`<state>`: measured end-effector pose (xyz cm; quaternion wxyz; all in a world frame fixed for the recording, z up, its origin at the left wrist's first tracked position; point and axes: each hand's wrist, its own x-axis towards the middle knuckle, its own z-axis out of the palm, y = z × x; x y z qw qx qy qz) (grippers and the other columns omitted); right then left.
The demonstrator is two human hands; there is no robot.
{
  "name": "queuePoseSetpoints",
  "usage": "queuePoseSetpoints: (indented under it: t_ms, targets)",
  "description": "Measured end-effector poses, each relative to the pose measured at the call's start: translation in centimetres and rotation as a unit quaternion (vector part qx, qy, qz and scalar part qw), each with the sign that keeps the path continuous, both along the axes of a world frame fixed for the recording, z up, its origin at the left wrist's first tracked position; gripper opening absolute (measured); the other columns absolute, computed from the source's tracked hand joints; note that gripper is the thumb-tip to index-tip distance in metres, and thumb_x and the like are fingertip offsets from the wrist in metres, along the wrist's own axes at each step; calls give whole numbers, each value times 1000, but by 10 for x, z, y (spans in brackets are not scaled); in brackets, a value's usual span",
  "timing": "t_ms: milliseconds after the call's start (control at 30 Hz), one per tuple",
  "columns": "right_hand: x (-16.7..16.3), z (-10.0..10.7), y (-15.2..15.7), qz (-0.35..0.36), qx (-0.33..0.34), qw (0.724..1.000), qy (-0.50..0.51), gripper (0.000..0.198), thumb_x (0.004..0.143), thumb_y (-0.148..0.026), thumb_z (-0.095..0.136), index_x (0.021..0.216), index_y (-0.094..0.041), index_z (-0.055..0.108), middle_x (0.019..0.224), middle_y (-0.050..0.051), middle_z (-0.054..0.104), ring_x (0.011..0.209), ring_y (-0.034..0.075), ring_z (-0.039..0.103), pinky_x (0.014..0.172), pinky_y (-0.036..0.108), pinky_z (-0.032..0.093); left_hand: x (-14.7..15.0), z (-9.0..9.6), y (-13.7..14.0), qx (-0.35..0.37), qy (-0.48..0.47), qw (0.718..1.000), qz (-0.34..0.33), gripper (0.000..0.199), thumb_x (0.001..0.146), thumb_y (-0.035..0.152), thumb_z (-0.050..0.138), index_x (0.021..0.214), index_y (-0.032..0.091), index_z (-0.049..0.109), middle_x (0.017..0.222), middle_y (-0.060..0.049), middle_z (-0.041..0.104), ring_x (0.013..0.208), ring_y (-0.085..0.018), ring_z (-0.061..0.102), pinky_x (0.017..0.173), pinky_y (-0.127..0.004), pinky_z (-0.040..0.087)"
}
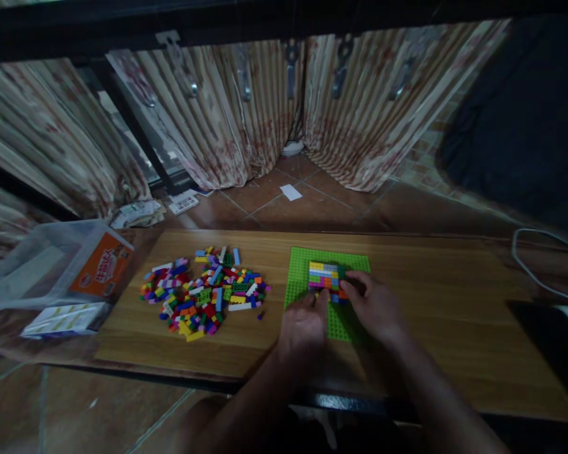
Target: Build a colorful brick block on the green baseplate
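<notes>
A green studded baseplate [296, 268] lies on the wooden table, bearing a block of multicoloured toy bricks [324, 273] packed side by side. My left hand [304, 321] is at the block's near left corner, its fingers bent and touching the bricks there; whether a brick is between them is hidden. On the right side of the block, my right hand [370, 304] has its thumb and fingers apart, resting against the edge bricks. A large heap of loose toy bricks [203, 296] is spread out to the left of the baseplate.
The wooden table [435, 302] reaches far to the right, where a black flat object [544, 347] and a white cable [515, 252] lie. A clear plastic bin [33, 265] and a white box [66, 318] stand at the left. Curtains [246, 120] hang behind.
</notes>
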<state>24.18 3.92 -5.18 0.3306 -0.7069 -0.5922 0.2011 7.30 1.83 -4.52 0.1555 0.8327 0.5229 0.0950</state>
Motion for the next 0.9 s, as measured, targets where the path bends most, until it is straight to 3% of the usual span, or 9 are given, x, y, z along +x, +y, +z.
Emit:
queuePoseSetpoints:
  t_ms: [200,367,467,567,733,800,900]
  targets:
    - [1,-6,3,14,-17,998,-57,40,84,-46,52,108,-17,67,94,12,73,73,24,68,68,38,52,6,-2,-2,13,-28,1000,-5,47,89,22,43,135,12,49,103,-15,69,87,-25,67,76,-35,55]
    - [0,2,8,-2,-42,994,-103,42,84,-47,51,106,-16,68,88,13,72,74,27,67,71,41,52,4,-5,-4,25,-71,997,-2,45,89,25,45,132,13,50,105,-13,68,86,-24,66,79,-36,55]
    - [-10,12,8,-25,2,993,-115,42,86,-48,48,107,-16,68,94,14,71,80,29,66,74,44,51,4,-1,-10,25,-117,993,1,44,89,27,44,131,14,49,102,-11,68,85,-23,65,78,-36,55]
    - [-30,21,6,-3,78,994,-80,38,88,-45,47,106,-18,67,102,13,69,88,27,65,79,43,51,0,7,-14,26,-163,986,17,33,90,26,43,119,18,56,99,-8,68,85,-21,64,76,-33,54]
    - [-64,26,-1,100,135,986,9,26,90,-39,50,100,-21,67,102,10,68,91,23,65,81,37,52,-45,23,4,64,-177,974,125,25,93,25,42,109,20,61,98,-6,66,89,-19,63,80,-31,52]
    - [-69,25,-4,122,147,981,25,23,90,-36,51,98,-21,67,103,9,68,94,22,65,83,38,52,-72,28,18,75,-137,968,195,24,92,22,43,103,19,64,100,-8,65,92,-19,62,84,-31,50]
    - [-68,23,-8,126,155,980,24,20,90,-34,53,97,-22,67,102,8,68,96,22,64,85,39,52,-103,30,33,42,-75,972,218,22,90,17,46,93,19,68,96,-7,67,95,-19,61,88,-30,49]
